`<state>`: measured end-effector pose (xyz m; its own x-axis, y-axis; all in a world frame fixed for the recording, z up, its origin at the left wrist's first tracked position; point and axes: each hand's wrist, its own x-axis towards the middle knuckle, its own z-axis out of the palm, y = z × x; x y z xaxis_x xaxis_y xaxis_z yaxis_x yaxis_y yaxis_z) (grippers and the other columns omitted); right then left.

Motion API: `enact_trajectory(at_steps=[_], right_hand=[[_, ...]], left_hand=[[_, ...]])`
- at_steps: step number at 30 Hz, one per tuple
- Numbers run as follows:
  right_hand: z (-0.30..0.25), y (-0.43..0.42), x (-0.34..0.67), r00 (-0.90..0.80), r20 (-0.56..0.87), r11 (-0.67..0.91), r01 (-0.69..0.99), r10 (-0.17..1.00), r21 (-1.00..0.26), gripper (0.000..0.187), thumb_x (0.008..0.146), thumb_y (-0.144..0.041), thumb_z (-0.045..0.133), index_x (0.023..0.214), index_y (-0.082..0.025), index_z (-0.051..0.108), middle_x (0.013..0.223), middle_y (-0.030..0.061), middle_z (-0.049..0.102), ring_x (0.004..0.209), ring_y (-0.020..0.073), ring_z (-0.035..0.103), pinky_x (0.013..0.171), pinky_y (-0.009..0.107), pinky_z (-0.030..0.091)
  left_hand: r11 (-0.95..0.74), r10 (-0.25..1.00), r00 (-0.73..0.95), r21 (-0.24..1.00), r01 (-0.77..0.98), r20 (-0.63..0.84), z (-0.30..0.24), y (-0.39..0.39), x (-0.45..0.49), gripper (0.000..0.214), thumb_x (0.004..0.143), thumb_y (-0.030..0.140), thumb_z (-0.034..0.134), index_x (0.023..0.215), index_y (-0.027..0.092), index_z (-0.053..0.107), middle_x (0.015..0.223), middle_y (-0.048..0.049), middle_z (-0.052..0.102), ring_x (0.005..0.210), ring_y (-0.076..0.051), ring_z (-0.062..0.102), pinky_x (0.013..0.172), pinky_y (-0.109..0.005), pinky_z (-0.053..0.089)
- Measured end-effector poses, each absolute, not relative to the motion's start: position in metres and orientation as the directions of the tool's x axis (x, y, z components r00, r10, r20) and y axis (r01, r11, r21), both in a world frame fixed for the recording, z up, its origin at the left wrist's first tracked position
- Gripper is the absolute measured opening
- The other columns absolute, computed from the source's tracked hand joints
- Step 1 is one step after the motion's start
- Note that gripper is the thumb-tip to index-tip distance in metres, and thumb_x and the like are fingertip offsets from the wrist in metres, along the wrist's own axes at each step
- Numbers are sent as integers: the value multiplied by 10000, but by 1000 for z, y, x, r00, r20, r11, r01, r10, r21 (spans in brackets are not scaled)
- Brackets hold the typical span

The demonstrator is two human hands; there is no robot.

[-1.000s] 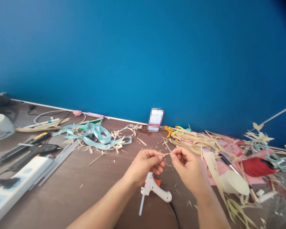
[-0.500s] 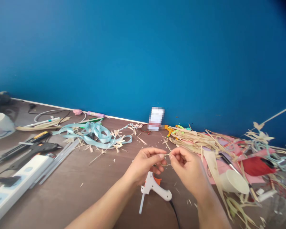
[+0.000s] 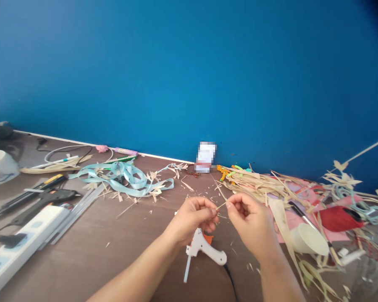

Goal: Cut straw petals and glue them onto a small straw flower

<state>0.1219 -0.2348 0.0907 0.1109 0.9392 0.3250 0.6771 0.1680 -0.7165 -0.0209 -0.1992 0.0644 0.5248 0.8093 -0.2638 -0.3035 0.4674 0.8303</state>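
Between my two hands a thin straw-coloured strip (image 3: 222, 206) is stretched, a short length of it showing. My left hand (image 3: 198, 216) pinches one end between thumb and forefinger. The other end sits in the closed fingertips of my right hand (image 3: 247, 220). Just below and partly behind my left hand lies a white glue gun (image 3: 206, 247) with an orange trigger, a glue stick jutting from its back and a black cord running toward me. Small straw scraps are scattered on the brown table (image 3: 138, 256) around it.
Pale blue ribbon (image 3: 126, 178) lies tangled at the back left. A white power strip (image 3: 25, 247), a black glue gun (image 3: 47, 201) and clear glue sticks (image 3: 78, 214) are on the left. Dried husk strips (image 3: 255, 184), a white cup (image 3: 308, 239) and a red pouch (image 3: 338, 219) crowd the right.
My hands have drawn slightly apart, so more of the strip shows between them. It now slants up toward my right hand. The glue gun has not moved.
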Motion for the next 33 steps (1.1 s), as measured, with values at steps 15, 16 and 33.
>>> enact_trajectory(at_steps=[15, 16, 33], right_hand=[[93, -235, 126, 127, 357, 178, 687, 926, -705, 69, 745, -200, 492, 686, -189, 526, 551, -19, 506, 510, 118, 492, 452, 210, 394], [93, -235, 126, 126, 357, 179, 685, 925, -706, 70, 745, -199, 491, 684, -190, 525, 554, -18, 511, 511, 119, 494, 455, 211, 396], [93, -237, 122, 81, 337, 184, 708, 938, -682, 86, 741, -181, 474, 668, -199, 515, 586, -17, 510, 535, 121, 496, 499, 216, 401]], left_hand=[[477, 797, 542, 829, -292, -268, 63, -199, -20, 185, 585, 256, 678, 655, 104, 597, 501, -6, 593, 376, -65, 510, 401, -177, 406], [474, 798, 539, 834, -284, -270, 63, -199, -20, 181, 590, 258, 674, 643, 106, 592, 497, -5, 590, 375, -64, 508, 401, -176, 405], [466, 802, 539, 835, -292, -259, 62, -200, -19, 156, 590, 241, 653, 647, 123, 567, 469, 5, 585, 348, -67, 496, 370, -167, 398]])
